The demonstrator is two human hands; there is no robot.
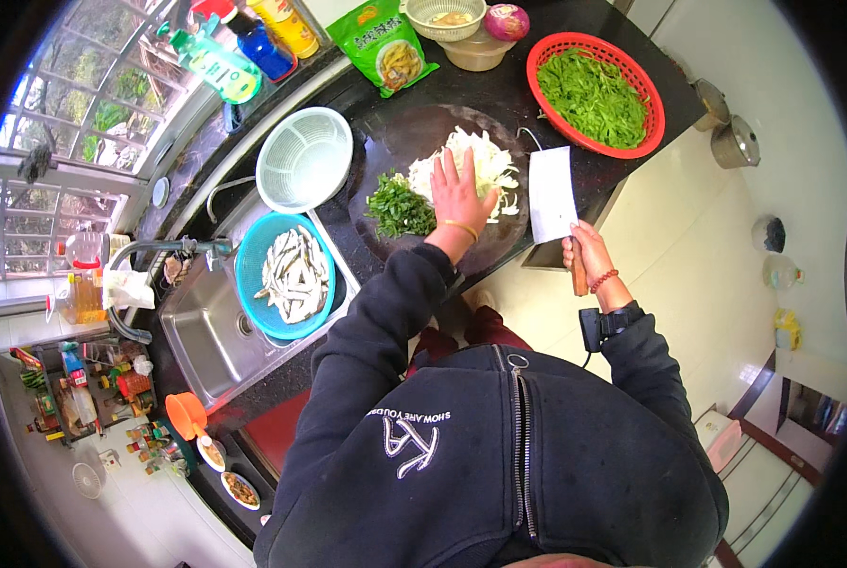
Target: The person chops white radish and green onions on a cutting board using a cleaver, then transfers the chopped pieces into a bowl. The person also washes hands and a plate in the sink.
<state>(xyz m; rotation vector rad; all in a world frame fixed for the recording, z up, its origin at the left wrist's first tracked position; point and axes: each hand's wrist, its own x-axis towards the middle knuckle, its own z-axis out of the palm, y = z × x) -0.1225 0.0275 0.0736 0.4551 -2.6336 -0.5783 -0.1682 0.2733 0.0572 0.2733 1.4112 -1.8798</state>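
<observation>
My left hand (459,202) lies palm down, fingers spread, on a heap of shredded white vegetable (496,160). The heap is on a dark round chopping board (395,145). Beside it on the board is a smaller pile of chopped green leaves (398,206), close to my left wrist. My right hand (591,254) grips a cleaver (552,195) by its wooden handle. Its broad blade is held just past the board's right edge, pointing away from me. Part of the white heap is hidden under my left hand.
A red basket (661,117) of cut greens stands at the far right of the counter. To the left are a pale colander (302,160) and a blue basket (242,277) of small fish over the steel sink (203,348). Behind are a green packet (373,35) and a purple onion (506,22).
</observation>
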